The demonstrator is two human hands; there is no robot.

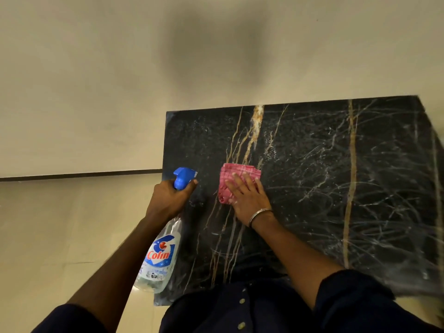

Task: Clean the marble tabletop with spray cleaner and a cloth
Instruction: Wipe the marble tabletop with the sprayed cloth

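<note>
Nearest the camera, dark sleeves [355, 294] and a dark buttoned shirt [240, 308] fill the bottom edge, and both bare forearms reach forward over the near left corner of the table [336, 188]. The left hand [168, 200] is closed around the neck of the bottle [159, 258], gripping just below its blue trigger head [183, 180]. The bottle hangs tilted, its clear body with a blue, white and red label slanting back toward the person, over the table's left edge. Just to the right, well apart from the left hand, the right hand [247, 200] lies flat with fingers spread, pressing down on the cloth [237, 179]; a thin bangle [259, 216] circles that wrist. The cloth is pink with a checked pattern, folded, and rests on the table with its far half showing past the fingertips.

The table is black marble with gold and white veins, and pale streaks and smears cross it. To the right of the hands and beyond them the top is open. Its left and far edges meet a pale floor [72, 116], where a soft dark shadow [211, 49] lies farther out.
</note>
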